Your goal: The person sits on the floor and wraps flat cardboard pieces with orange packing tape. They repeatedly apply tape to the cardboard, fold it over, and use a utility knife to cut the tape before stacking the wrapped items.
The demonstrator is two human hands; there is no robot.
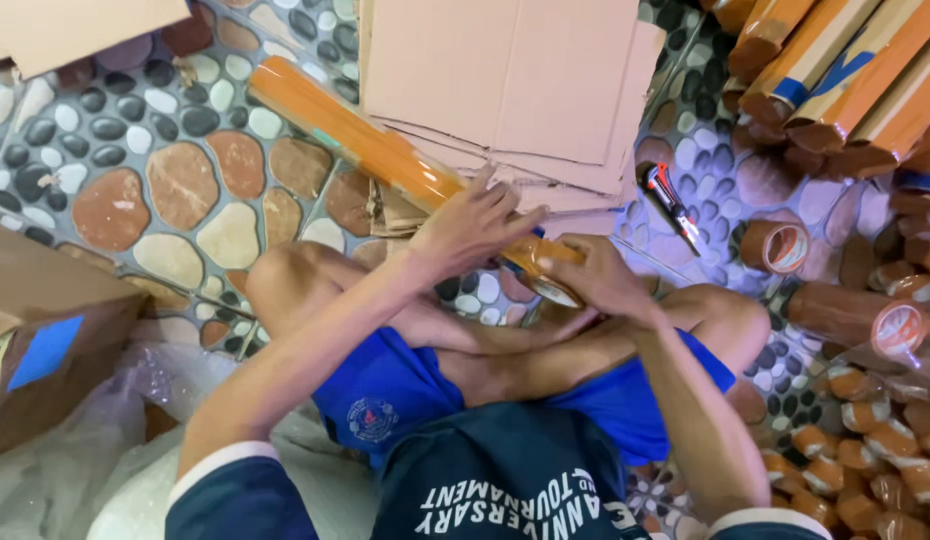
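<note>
I sit cross-legged on a pebble-pattern floor with a long orange tube [355, 135] wrapped in shiny clear film lying slantwise across my knees. My left hand [470, 225] rests on top of the tube near its lower end, fingers spread over it. The lower end is gripped by my right hand [595, 280], fingers curled around it. The tube's far end points up and to the left.
Flat cardboard sheets [515, 80] lie just beyond the tube. A red-and-black box cutter [668, 200] lies on the floor at right. Several orange tubes [845, 70] are stacked top right, and short orange rolls [865, 320] crowd the right. A taped cardboard box [45, 350] and crumpled plastic [75, 460] sit at left.
</note>
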